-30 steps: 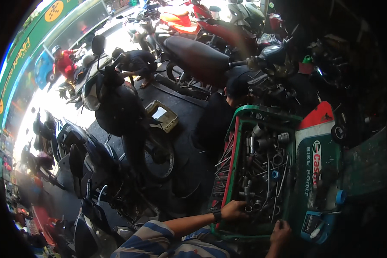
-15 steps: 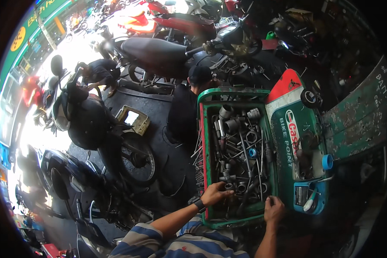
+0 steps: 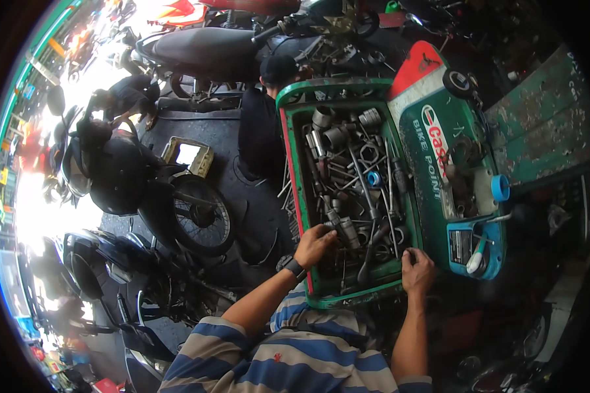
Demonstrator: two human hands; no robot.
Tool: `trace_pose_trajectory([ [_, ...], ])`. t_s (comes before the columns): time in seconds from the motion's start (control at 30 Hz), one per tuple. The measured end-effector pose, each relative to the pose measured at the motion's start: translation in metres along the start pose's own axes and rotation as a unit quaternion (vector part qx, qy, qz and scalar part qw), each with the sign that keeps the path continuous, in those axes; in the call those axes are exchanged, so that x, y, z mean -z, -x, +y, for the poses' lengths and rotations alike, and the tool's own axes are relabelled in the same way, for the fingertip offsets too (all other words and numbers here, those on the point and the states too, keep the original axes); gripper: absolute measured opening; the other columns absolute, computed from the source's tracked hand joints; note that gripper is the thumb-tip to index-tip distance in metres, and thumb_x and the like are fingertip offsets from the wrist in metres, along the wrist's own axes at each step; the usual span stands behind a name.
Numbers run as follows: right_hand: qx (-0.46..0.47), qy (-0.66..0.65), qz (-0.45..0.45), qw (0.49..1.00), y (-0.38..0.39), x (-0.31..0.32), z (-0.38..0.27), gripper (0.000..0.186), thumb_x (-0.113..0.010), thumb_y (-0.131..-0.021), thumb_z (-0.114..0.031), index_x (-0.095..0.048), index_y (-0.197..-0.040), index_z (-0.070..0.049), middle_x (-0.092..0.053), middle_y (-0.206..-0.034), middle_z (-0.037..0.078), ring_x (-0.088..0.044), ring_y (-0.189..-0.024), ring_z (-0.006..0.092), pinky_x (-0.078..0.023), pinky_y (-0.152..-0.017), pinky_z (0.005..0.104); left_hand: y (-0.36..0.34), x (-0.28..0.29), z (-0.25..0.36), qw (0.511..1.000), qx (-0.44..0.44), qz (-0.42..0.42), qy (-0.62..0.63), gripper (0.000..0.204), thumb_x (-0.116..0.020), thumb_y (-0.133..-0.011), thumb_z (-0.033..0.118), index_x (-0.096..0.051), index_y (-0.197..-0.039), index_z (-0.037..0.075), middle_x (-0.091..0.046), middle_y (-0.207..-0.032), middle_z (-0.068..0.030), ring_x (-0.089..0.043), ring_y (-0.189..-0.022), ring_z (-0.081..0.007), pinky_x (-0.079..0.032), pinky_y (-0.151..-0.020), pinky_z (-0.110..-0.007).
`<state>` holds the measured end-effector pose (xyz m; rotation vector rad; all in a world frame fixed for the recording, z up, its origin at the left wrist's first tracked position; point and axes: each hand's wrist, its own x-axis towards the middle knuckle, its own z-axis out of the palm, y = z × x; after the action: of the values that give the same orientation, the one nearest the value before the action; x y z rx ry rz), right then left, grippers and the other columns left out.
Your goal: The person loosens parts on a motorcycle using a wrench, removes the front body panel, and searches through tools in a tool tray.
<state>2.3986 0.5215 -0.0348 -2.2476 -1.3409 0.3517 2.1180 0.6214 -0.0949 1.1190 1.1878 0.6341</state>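
Note:
A green-rimmed metal tray (image 3: 406,190) full of greasy sockets, wrenches and bars stands in front of me. At its near left corner is my left hand (image 3: 316,246), its fingers bent in over the rim. Its fingertips are beside a grey cylindrical socket (image 3: 348,230); what they pinch, if anything, is hidden. My right hand (image 3: 417,270) rests at the near right rim with fingers curled and thumb against the forefinger. Whatever is inside it does not show. A long ratchet-like bar (image 3: 362,180) lies lengthwise among the tools, next to a blue ring (image 3: 373,179).
Right of the tray, a green panel (image 3: 419,147) carries a blue cup (image 3: 499,188) and a blue container (image 3: 488,259). A person in dark clothes (image 3: 259,124) crouches beyond the tray's left side. Motorcycles (image 3: 203,209) and a yellowish box (image 3: 203,162) stand left.
The whole view has shifted, so the tray sits higher in the picture. My left hand has drawn back toward the left rim, and a socket now lies exposed beside it. My right hand stays at the rim.

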Motion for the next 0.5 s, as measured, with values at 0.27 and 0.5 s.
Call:
trace_pose_trajectory([
  [0.27,0.025,-0.002,-0.008,1.0,-0.001,0.001,-0.011,0.021,-0.066,-0.089,-0.026,-0.073,-0.097,-0.007,-0.072,-0.097,0.014,-0.068,-0.087,0.0378,-0.054,-0.075,0.0444,0.007,0.008,0.011,0.989,0.062,-0.014,0.134,0.032,-0.061,-0.101,0.021,-0.056,-0.121,-0.004,-0.071,-0.096,-0.0133,-0.071,-0.082,-0.0207,-0.058,-0.065,-0.03],
  [0.5,0.051,-0.027,-0.006,0.998,0.005,0.004,-0.013,0.018,-0.066,-0.09,-0.025,-0.073,-0.094,-0.009,-0.072,-0.093,0.012,-0.068,-0.085,0.0362,-0.054,-0.072,0.0439,0.013,-0.012,0.006,0.993,-0.04,0.084,0.07,0.034,-0.065,-0.098,0.017,-0.057,-0.124,-0.002,-0.07,-0.089,-0.007,-0.069,-0.083,-0.0161,-0.056,-0.067,-0.028],
])
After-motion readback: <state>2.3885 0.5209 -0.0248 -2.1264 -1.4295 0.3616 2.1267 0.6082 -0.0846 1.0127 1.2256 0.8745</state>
